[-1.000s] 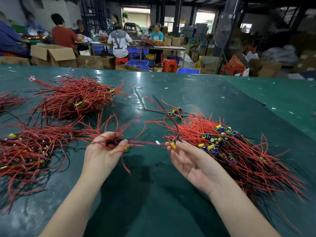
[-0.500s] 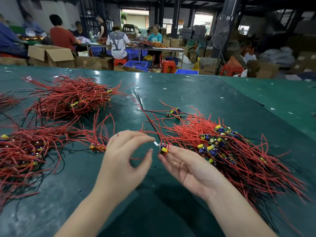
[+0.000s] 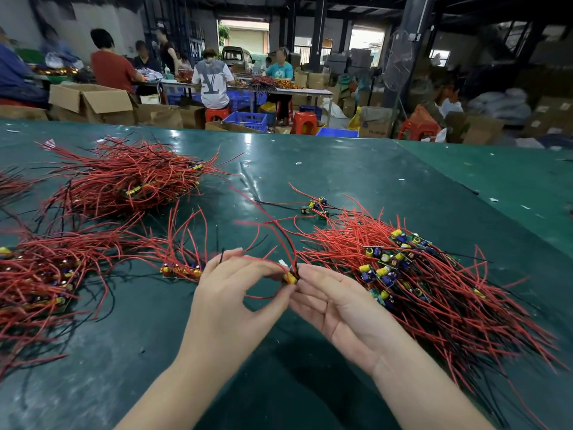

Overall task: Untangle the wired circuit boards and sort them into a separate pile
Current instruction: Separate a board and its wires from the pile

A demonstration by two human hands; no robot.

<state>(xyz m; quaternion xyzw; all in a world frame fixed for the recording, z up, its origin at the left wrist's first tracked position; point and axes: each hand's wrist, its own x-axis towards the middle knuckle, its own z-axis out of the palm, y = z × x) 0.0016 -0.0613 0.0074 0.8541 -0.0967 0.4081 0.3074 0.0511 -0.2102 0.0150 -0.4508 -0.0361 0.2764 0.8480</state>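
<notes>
- The left hand [image 3: 229,302] and right hand [image 3: 341,305] meet above the green surface [image 3: 310,383]; each grip pinches one small circuit board [image 3: 290,278] between the fingertips.
- Just right of the grips lies a tangled pile [image 3: 418,283] of boards.
- Left of them lies a small bundle [image 3: 181,268]; farther left and beyond, two more piles [image 3: 124,184].

My fingers [image 3: 280,287] met over the desk [image 3: 356,175] round one small board [image 3: 290,278], and I place everything else from that board. Just to its right lay the big heap of wired boards [image 3: 418,274]. Behind it, a little to the right, sat a few loose boards [image 3: 314,206]. Just to its left lay a small cluster [image 3: 181,268], farther left another heap [image 3: 40,274], and behind that, a far heap [image 3: 124,181].
</notes>
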